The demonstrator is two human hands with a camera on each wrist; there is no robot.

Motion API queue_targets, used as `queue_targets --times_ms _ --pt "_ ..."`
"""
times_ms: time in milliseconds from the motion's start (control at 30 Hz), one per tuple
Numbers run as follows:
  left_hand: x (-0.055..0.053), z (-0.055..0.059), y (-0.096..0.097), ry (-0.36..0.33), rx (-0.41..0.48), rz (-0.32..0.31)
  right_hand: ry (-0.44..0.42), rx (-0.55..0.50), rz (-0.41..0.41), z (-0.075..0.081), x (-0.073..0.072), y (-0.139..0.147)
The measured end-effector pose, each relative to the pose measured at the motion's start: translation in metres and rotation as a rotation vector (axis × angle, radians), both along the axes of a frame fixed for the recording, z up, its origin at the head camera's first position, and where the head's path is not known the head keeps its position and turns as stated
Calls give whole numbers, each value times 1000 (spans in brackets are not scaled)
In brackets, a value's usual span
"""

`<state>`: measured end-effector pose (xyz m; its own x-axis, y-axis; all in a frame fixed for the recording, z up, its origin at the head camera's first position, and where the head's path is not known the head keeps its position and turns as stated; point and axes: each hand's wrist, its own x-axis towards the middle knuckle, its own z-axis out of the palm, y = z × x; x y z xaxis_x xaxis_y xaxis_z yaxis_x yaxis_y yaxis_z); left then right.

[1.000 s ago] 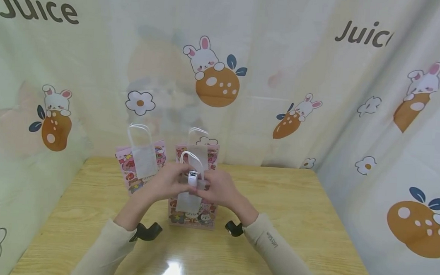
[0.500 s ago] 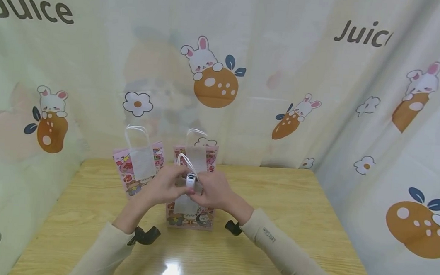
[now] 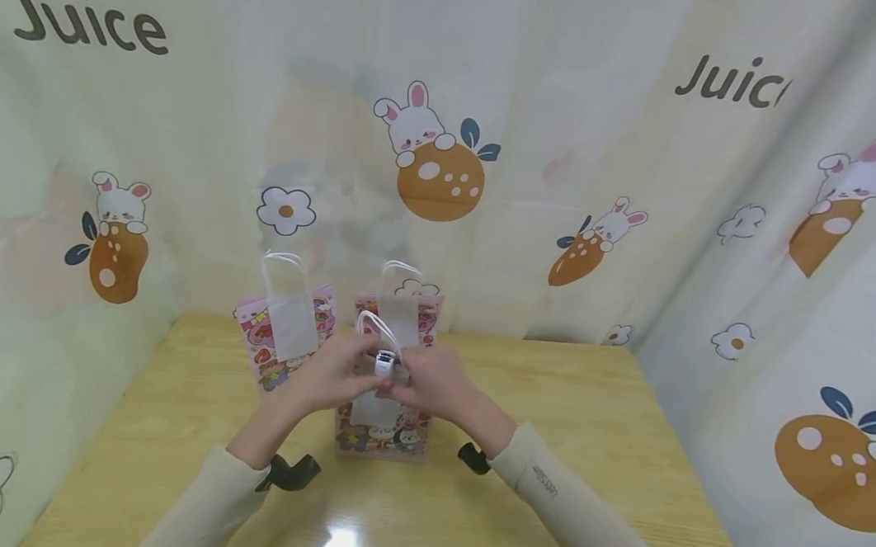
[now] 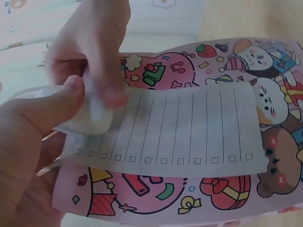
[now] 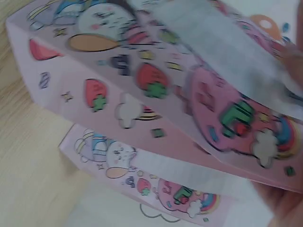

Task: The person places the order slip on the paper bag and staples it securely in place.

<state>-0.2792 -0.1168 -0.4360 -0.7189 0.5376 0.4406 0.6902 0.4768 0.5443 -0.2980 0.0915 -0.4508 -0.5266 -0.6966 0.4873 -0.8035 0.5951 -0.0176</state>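
Observation:
A pink cartoon-print paper bag (image 3: pixel 383 446) with white rope handles stands upright in front of me. On its front lies a white lined slip (image 4: pixel 189 127) with small checkboxes. My left hand (image 3: pixel 334 375) holds a small white stapler (image 3: pixel 384 365) at the top of the slip. In the left wrist view its thumb presses the stapler, and its other fingers are mostly behind the bag. From the other side my right hand (image 3: pixel 436 381) pinches the bag's top edge beside the stapler, its thumb over the slip; its remaining fingers are largely hidden.
A second pink bag (image 3: pixel 260 330) with a white slip stands tilted at the left. Another bag (image 3: pixel 428 314) stands directly behind the one in my hands. Black wrist camera mounts (image 3: pixel 290 472) are near both wrists. A printed curtain (image 3: pixel 529 229) hangs behind the wooden table (image 3: pixel 548 444).
Both hands stay at the bag's top. My right hand has closed in over the stapler's side, and the front handle has tipped slightly left. The head view has shifted a little.

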Motion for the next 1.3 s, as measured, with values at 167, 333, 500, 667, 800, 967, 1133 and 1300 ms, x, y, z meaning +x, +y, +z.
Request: queue_targets --times_ms 167,333,500,667,800,967,1133,1300 --pt "14 4 -8 -6 76 33 -142 2 -49 0 5 6" --pt "30 9 -17 70 230 40 -259 -166 -36 -2 6 19" --pt "48 1 -33 16 346 140 -469 -312 -98 4 6 40" --pt "61 -6 -46 -86 467 160 -532 -387 -109 13 1 65" --pt "64 -19 -54 -113 560 128 -513 -387 -114 19 -2 84" --pt "56 -47 -65 -81 585 115 -499 -404 -94 28 -5 105" --pt "57 -64 -73 -140 583 81 -441 -390 -127 31 -10 122" --pt "60 -75 -78 -243 520 107 -433 -405 -158 33 -19 137"
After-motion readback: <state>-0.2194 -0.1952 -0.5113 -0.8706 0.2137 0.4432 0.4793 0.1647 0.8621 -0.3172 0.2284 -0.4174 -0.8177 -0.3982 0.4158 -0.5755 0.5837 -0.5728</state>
